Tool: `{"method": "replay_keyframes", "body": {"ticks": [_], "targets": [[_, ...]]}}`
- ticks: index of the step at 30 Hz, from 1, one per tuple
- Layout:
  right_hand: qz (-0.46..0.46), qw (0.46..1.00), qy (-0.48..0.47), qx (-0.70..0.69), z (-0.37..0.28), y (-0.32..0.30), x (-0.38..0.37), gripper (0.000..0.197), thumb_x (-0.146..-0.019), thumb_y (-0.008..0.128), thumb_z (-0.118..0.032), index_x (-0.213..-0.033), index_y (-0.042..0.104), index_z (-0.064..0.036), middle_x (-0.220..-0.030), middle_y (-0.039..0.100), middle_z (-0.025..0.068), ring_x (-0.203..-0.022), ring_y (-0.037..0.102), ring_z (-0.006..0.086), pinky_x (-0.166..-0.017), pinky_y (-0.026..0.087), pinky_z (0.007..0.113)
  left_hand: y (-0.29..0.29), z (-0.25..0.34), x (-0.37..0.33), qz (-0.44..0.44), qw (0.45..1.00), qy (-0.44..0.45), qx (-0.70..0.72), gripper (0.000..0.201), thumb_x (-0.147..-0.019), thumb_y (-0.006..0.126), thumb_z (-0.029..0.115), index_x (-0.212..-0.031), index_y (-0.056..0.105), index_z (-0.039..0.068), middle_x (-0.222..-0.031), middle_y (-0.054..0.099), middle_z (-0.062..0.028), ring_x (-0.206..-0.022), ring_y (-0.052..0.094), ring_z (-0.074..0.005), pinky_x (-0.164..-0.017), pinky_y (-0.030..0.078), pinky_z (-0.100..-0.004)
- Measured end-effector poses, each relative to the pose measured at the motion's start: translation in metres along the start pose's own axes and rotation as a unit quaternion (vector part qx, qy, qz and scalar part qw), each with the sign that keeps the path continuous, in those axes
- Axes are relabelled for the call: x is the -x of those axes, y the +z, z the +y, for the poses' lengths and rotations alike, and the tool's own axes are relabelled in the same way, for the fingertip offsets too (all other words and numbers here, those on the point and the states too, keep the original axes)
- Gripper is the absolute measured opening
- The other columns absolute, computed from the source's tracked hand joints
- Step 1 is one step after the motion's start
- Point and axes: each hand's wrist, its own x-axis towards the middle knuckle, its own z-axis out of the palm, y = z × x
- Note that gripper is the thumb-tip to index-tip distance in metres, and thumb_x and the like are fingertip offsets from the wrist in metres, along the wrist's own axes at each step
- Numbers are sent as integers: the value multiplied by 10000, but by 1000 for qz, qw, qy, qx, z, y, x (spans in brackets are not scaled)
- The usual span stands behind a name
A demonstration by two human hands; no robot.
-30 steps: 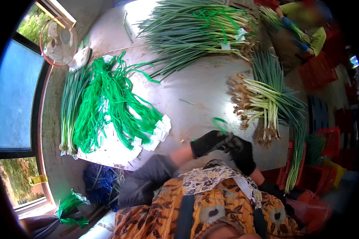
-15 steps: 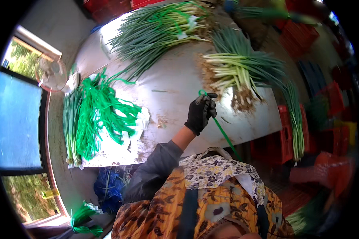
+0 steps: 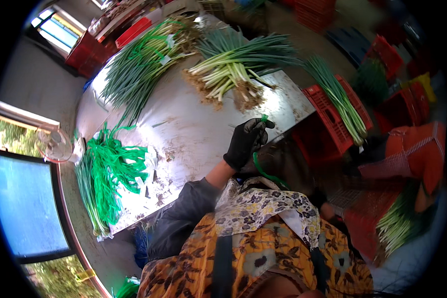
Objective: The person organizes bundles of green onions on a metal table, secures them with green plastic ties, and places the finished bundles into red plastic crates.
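My left hand [image 3: 247, 141], in a black glove, is raised above the table's front edge with its fingers closed on a green plastic tie strip [image 3: 264, 171]. A short end of the strip sticks up over the fingertips; the rest hangs down and runs right in front of my chest. My right hand [image 3: 318, 196], also dark-gloved, shows only partly beside my floral collar, and its fingers are hidden. Just beyond the left hand lies a loose pile of spring onions [image 3: 236, 74] with soil on the roots. Farther left is a larger heap of spring onions [image 3: 139, 74] tied with green strips.
Many green strips with white tags [image 3: 116, 166] lie on the metal table [image 3: 184, 131] at left, beside a spring onion bundle [image 3: 88, 191] and a fan [image 3: 57, 144]. A red crate [image 3: 328, 121] bearing onions stands at right, near a co-worker in orange [image 3: 417, 149].
My view has swung right, so the table sits farther left and the co-worker shows more fully. The strip, taut before, now hangs slack and curved. My right hand has come partly into view.
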Motion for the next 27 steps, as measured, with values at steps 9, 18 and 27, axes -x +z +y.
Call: {"method": "replay_keyframes", "body": {"ticks": [9, 18, 27], "targets": [[-381, 907, -182, -2, -170, 111, 21, 640, -829, 679, -173, -1375, 385, -14, -1412, 411, 115, -1309, 390, 219, -1054, 343, 342, 81, 0, 27, -43, 979, 76, -182, 219, -971, 470, 203, -1028, 602, 38, -669, 502, 31, -563, 414, -37, -507, 353, -210], [-38, 778, -283, 559, -172, 8, 13, 650, -800, 700, -315, -1325, 446, -30, -1296, 499, 115, -1201, 459, 240, -1006, 370, 358, 57, 12, 31, -7, 971, 40, -237, 174, -937, 507, 168, -964, 620, 38, -731, 538, 43, -594, 440, -42, -532, 368, -210], [-173, 927, -304, 136, -176, 111, 37, 316, -857, 602, -72, -1168, 603, -10, -1053, 649, 69, -921, 616, 134, -805, 496, 283, 74, -5, 27, -102, 958, 102, -246, 220, -959, 492, 213, -975, 618, 33, -754, 591, 1, -643, 488, -46, -578, 404, -213]]}}
